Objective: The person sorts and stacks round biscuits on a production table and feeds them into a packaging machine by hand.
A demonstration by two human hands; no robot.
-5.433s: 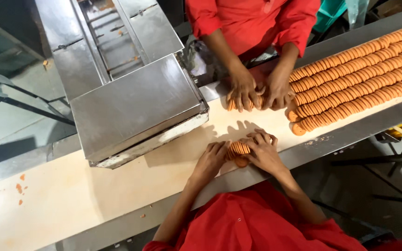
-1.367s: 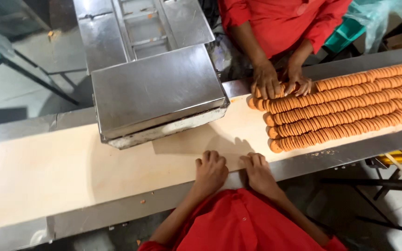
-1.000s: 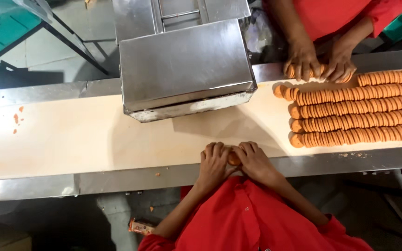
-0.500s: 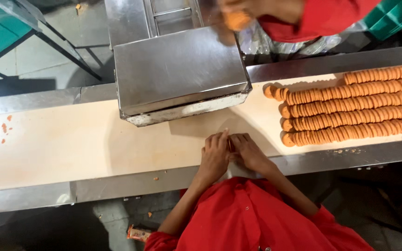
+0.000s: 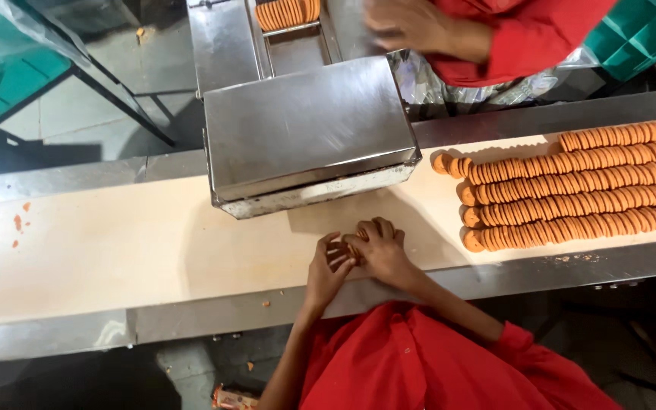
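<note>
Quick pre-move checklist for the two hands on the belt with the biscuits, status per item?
1. Both hands on the belt: ok. Left hand and right hand meet near its front edge.
2. Small biscuit stack held: cannot tell how firmly; only a sliver shows between the hands.
3. Biscuit rows intact: ok, four rows lie on edge to the right, apart from the hands.
4. Steel housing apart from the hands: ok, a gap of belt lies between.
5. Co-worker's hand out of the way: ok, above the far side.
6. Belt clean: not ok, crumbs at the left.
</note>
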